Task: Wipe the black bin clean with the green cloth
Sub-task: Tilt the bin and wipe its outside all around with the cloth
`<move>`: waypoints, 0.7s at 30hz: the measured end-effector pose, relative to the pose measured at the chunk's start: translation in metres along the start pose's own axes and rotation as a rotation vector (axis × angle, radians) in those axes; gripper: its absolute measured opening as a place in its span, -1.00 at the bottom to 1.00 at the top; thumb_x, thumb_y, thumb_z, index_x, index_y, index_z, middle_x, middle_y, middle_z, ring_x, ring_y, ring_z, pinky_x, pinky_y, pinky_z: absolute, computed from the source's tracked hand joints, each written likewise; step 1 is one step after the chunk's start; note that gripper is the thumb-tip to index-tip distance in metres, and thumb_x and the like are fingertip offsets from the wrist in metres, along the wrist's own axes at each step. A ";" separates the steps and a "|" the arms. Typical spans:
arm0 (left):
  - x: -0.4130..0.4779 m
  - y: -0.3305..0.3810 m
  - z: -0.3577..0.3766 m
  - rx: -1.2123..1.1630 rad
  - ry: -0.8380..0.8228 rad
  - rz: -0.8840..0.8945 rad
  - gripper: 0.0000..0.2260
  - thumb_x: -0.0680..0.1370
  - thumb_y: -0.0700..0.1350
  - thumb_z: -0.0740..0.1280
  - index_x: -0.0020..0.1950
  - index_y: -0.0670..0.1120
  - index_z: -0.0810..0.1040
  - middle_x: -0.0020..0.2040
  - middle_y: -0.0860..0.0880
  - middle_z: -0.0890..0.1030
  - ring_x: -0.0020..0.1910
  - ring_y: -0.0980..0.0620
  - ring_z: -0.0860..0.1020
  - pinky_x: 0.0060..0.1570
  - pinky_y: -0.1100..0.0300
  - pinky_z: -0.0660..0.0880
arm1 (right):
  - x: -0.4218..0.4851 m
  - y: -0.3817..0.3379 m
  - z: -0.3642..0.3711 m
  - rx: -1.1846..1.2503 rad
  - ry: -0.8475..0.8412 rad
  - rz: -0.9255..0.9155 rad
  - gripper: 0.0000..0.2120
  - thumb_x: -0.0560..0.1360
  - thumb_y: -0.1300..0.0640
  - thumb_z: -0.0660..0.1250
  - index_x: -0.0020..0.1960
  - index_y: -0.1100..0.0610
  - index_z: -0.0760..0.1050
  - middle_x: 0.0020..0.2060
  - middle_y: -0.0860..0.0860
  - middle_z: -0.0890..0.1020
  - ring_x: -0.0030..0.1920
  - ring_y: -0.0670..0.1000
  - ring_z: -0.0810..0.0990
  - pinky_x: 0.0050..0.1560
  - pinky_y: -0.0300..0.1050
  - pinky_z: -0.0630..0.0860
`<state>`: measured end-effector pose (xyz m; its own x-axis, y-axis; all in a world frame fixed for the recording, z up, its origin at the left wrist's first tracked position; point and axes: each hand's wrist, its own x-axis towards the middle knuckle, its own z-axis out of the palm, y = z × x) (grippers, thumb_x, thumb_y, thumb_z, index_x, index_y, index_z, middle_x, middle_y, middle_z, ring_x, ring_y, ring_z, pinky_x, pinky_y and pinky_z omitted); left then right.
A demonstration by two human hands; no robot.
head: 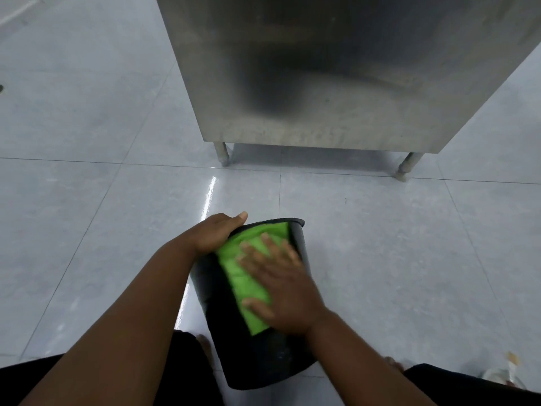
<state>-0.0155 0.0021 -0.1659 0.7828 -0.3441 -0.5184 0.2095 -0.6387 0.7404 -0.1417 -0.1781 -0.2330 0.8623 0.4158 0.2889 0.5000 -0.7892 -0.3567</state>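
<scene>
The black bin (257, 356) lies tilted on the floor between my legs, its narrower end pointing away from me. A bright green cloth (244, 276) is spread along the bin's upper side. My right hand (281, 282) lies flat on the cloth with fingers spread, pressing it against the bin. My left hand (218, 232) grips the far left edge of the bin, thumb on top. The hand and cloth hide part of the bin's surface.
A stainless steel cabinet (336, 71) on short metal legs (222, 155) stands just beyond the bin. Glossy grey floor tiles (87, 200) surround me. A small pale object (503, 373) lies at the lower right by my leg.
</scene>
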 end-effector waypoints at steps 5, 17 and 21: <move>0.001 -0.005 -0.007 -0.054 -0.034 -0.021 -0.58 0.64 0.12 0.22 -0.18 -0.10 0.71 -0.28 0.04 0.73 -0.24 0.13 0.66 -0.06 0.13 0.48 | -0.002 0.029 0.002 0.388 0.045 0.422 -0.32 0.57 -0.26 0.13 0.59 -0.13 -0.03 0.61 -0.16 0.01 0.62 -0.08 -0.09 0.57 -0.05 0.04; 0.000 -0.003 0.002 -0.048 -0.010 -0.028 -0.54 0.62 0.21 0.18 -0.06 -0.07 0.74 -0.09 -0.02 0.75 0.00 0.00 0.68 0.26 -0.02 0.49 | 0.032 -0.014 -0.013 0.240 0.104 0.786 -0.32 0.46 -0.20 0.10 0.51 0.08 0.27 0.50 0.08 0.31 0.48 0.13 0.29 0.45 0.11 0.31; 0.000 -0.004 0.002 -0.083 -0.035 -0.025 -0.53 0.62 0.23 0.16 -0.05 -0.05 0.74 -0.07 -0.02 0.75 0.00 -0.01 0.70 0.26 -0.04 0.49 | 0.028 -0.043 -0.002 0.030 0.111 0.525 -0.40 0.47 -0.11 0.22 0.48 0.02 0.34 0.51 0.08 0.32 0.55 0.14 0.23 0.49 0.22 0.24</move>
<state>-0.0181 0.0034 -0.1700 0.7560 -0.3535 -0.5508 0.2778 -0.5887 0.7591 -0.1387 -0.1337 -0.2076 0.9842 -0.0831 0.1563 0.0069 -0.8643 -0.5029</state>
